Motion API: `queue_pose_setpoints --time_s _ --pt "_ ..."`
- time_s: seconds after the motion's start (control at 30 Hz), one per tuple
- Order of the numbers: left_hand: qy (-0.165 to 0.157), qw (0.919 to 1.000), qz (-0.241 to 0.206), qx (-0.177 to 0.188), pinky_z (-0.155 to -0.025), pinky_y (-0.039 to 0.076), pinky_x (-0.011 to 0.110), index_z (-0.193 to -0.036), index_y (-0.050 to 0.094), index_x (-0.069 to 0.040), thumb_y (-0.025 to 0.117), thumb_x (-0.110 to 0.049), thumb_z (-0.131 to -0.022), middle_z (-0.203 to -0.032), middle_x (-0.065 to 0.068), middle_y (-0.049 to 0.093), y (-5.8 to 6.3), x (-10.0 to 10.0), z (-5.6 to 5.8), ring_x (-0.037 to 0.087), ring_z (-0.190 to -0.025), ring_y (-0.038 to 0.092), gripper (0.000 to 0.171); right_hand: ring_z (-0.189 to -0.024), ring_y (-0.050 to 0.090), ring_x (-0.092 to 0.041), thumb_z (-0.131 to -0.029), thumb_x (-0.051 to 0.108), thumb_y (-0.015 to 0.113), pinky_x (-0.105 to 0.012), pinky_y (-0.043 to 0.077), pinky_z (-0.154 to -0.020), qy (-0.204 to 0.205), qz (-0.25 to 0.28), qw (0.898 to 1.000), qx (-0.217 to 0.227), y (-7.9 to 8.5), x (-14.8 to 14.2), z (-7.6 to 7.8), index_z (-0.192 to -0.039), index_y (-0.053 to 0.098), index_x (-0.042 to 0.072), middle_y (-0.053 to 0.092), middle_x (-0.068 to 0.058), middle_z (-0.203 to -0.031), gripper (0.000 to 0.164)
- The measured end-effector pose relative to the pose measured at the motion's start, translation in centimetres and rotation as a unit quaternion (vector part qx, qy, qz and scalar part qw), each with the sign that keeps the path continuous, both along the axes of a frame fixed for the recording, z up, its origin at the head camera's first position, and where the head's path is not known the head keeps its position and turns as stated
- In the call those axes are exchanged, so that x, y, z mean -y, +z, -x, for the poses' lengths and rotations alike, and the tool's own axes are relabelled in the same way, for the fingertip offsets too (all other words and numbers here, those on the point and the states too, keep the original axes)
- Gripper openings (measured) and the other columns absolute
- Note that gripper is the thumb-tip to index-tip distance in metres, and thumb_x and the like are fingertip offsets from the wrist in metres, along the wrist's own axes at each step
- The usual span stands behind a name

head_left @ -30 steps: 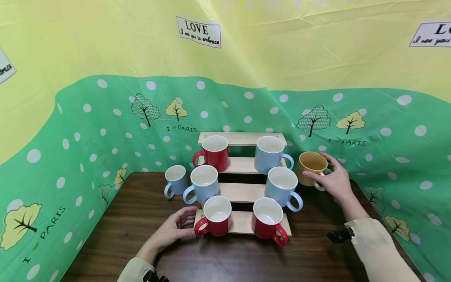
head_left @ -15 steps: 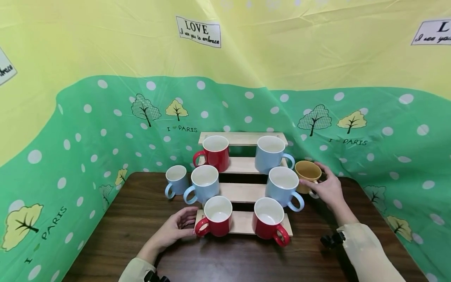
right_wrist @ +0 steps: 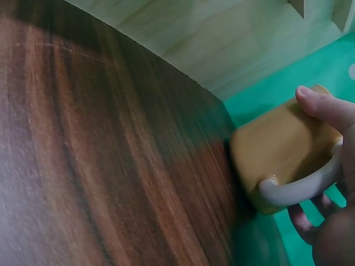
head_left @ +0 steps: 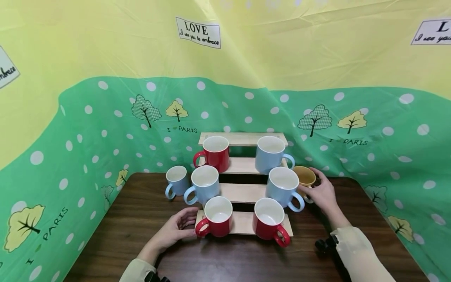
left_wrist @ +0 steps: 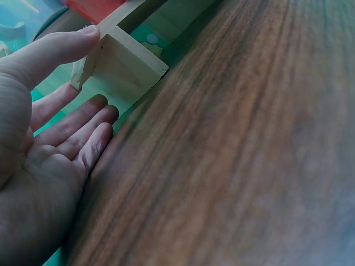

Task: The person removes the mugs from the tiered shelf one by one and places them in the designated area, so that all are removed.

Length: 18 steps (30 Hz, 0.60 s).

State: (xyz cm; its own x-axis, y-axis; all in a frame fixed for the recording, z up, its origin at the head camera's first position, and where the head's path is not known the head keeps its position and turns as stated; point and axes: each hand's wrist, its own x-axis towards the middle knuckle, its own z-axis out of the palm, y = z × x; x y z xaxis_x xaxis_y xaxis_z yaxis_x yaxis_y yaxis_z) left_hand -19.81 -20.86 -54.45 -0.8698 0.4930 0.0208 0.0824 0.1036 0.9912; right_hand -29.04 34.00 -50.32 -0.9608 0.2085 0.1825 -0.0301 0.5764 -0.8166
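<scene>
At the right rear of the table, my right hand (head_left: 321,192) holds a yellow mug (head_left: 303,174) around its upper body, thumb on the near side. In the right wrist view the mug (right_wrist: 288,144) is upright at the tabletop, its pale handle (right_wrist: 302,187) turned toward the palm. My left hand (head_left: 175,228) grips the left end of the lowest step of a stepped wooden rack (head_left: 242,223), thumb and index finger at the board's edge in the left wrist view. A red mug (head_left: 219,225) stands on that step just beside the left fingers.
Another red mug (head_left: 267,227) shares the lowest step. Above stand two light blue mugs (head_left: 204,187) on the second step, then a red mug (head_left: 220,156) and a blue mug (head_left: 266,158). A smaller blue mug (head_left: 177,184) is left of the rack. A printed cloth (head_left: 225,98) hangs behind.
My right hand has brought the yellow mug leftward and down, close to the rack's right side, where a blue mug now partly hides it. My left hand has stayed in place.
</scene>
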Motion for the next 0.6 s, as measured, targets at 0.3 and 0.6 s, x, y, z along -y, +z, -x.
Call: queue_pose_setpoints --time_s 0.3,0.6 --pt "0.003 1.0000 0.002 0.003 -0.113 0.051 0.029 -0.160 0.046 -0.002 0.081 -0.011 -0.099 -0.158 0.025 0.053 -0.01 -0.01 0.02 0.039 -0.141 0.058 0.071 -0.143 0.048 -0.052 -0.089 0.026 0.094 -0.067 0.045 -0.115 0.010 0.027 0.999 0.017 -0.04 0.27 0.07 -0.169 0.030 0.001 0.041 -0.034 -0.162 0.105" --pt "-0.001 1.0000 0.004 -0.003 -0.113 0.051 0.028 -0.160 0.045 0.000 0.081 -0.010 -0.099 -0.157 0.026 0.054 -0.18 0.04 0.16 0.028 -0.139 0.061 0.071 -0.145 0.046 -0.052 -0.091 0.025 0.092 -0.066 0.044 -0.117 0.027 0.035 0.999 0.021 -0.18 0.27 0.09 -0.170 0.024 -0.001 0.038 -0.035 -0.163 0.107"
